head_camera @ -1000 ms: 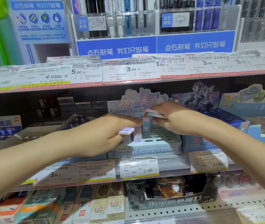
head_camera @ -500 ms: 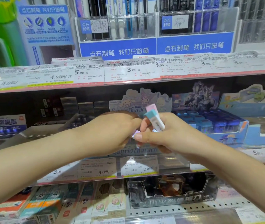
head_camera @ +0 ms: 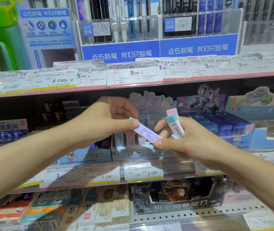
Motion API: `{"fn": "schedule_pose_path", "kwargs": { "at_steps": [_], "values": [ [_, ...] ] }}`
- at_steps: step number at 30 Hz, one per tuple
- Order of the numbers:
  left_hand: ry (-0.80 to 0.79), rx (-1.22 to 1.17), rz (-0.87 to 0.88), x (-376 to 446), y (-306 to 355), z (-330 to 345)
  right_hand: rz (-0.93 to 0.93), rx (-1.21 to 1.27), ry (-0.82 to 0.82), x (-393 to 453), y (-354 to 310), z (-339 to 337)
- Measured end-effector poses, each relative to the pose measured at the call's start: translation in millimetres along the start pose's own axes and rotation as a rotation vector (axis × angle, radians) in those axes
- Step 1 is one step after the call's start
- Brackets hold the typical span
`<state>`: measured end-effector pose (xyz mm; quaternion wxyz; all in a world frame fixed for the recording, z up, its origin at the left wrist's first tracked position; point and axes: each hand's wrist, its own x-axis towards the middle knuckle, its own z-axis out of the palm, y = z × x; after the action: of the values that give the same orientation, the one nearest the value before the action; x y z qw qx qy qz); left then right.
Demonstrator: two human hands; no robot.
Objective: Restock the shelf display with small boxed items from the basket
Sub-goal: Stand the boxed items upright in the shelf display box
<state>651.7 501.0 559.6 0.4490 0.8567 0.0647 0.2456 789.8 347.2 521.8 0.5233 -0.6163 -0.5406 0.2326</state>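
Both hands are raised in front of the middle shelf. My left hand [head_camera: 106, 121] pinches one end of a long purple boxed eraser [head_camera: 147, 132]. My right hand [head_camera: 181, 139] pinches its other end with thumb and forefinger, and also holds two more small boxes upright: a teal-capped one [head_camera: 174, 126] and a pink one [head_camera: 172, 112] behind it. Behind the hands stands the Sanrio characters display box [head_camera: 143, 153], with several erasers standing in its slots. The basket is out of view.
A blue display box [head_camera: 233, 129] of dark blue items sits right of the Sanrio box. Price tags [head_camera: 143, 170] line the shelf edge. Pen racks [head_camera: 121, 29] fill the upper shelf. The lower shelf holds a black display box [head_camera: 179, 199] and pencil packs [head_camera: 109, 209].
Both hands drew back from the display box and rose. The purple eraser, earlier in my left hand alone, is now held at both ends between the two hands.
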Motion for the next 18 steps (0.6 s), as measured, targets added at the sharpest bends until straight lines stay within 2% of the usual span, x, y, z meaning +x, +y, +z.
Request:
{"fn": "schedule_pose_path", "kwargs": {
  "at_steps": [3,5,9,12,14,15,18],
  "values": [
    [-0.011,0.007,-0.021,5,3,-2,-0.042,-0.101,0.024,5,-4,-5],
    [-0.029,-0.019,-0.041,8,7,-2,-0.071,-0.083,0.048,10,-9,-8],
    [-0.049,0.038,-0.02,14,10,2,-0.074,-0.104,0.007,21,-16,-9],
    [0.01,0.102,0.019,17,6,5,-0.108,-0.177,-0.015,27,-17,-10],
    [0.046,0.24,0.098,16,-2,4,-0.151,-0.222,0.017,29,-18,-15],
    [0.041,0.388,0.157,14,-6,3,-0.168,-0.261,0.037,29,-19,-18],
    [-0.104,0.858,0.26,6,-15,-2,-0.204,-0.451,0.085,38,-15,-25]
  ]
}}
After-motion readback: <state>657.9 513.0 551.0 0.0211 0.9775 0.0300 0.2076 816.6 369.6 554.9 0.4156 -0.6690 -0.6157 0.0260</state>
